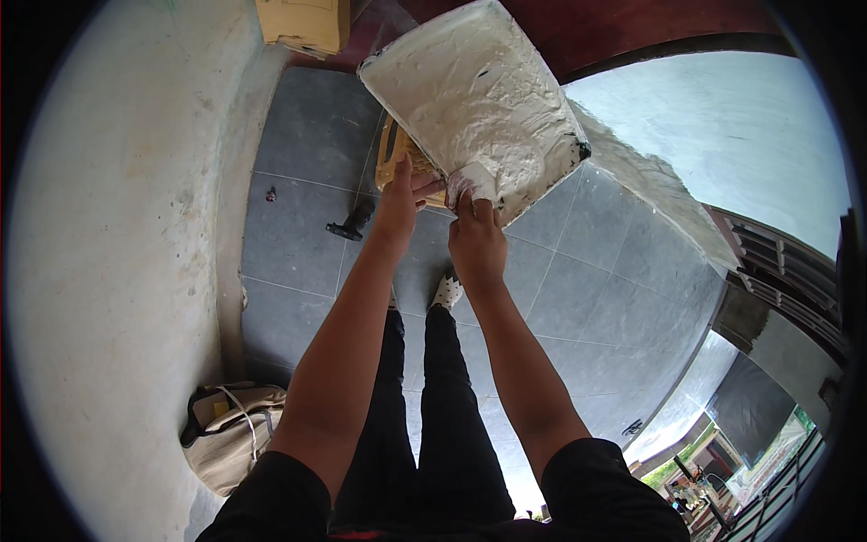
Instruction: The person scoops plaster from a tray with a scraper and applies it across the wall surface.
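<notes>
A large rectangular tray or board [470, 81] lies ahead of me, spread with a thick, creamy white layer full of ridges and smears. At its near corner my right hand [477, 239] is closed on a small whitish flat piece [476, 178], smeared with the same stuff; its exact kind cannot be made out. My left hand [402, 197] is beside that corner, its fingers stretched out toward the piece. Whether those fingertips touch it is not plain. Beneath the tray shows part of a yellow slatted plastic crate or stool [386, 149].
On the grey tiled floor [307, 217] lie a black object [352, 221] and a small dark red bit [271, 194]. A beige bag [239, 443] leans by the left wall [153, 181]. A yellowish box [305, 23] is at the far left. Louvred windows [786, 262] are on the right.
</notes>
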Action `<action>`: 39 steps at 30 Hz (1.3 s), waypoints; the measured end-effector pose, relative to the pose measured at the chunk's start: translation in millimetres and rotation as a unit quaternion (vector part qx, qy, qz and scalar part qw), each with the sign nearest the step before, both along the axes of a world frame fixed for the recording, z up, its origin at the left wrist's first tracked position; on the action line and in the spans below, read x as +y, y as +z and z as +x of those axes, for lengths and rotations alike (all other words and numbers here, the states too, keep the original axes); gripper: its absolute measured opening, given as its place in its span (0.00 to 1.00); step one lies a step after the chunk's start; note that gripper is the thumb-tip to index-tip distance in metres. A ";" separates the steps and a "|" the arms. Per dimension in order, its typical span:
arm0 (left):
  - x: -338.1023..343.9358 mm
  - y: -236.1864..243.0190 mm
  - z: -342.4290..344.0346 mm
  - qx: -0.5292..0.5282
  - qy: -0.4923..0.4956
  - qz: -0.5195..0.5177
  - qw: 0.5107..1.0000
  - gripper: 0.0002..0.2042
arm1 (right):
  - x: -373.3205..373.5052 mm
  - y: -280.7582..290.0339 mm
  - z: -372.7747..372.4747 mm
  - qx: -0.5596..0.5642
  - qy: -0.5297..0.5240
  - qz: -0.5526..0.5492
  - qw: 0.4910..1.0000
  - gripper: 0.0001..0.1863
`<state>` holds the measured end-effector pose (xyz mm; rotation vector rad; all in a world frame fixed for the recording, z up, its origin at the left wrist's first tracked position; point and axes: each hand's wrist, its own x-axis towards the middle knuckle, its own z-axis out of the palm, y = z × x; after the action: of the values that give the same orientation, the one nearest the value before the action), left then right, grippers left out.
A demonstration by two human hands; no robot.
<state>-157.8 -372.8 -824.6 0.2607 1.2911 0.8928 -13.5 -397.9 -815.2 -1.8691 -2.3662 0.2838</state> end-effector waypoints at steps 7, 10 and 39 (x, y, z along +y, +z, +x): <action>3.0 4.2 -4.7 -0.034 -0.013 0.008 0.999 0.49 | -9.9 2.1 5.6 0.007 0.056 0.026 0.998 0.25; 3.8 9.7 -3.2 -0.040 -0.017 0.006 0.999 0.50 | -19.5 9.3 13.6 0.014 0.084 0.009 0.996 0.25; -28.5 7.9 32.5 -0.102 0.073 0.011 0.992 0.48 | 51.6 67.0 76.4 0.249 -0.029 -0.150 0.957 0.11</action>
<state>-125.3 -401.3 -816.8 0.0901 1.1199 1.0311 62.9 -346.3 -748.1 -1.7081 -2.0019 1.0228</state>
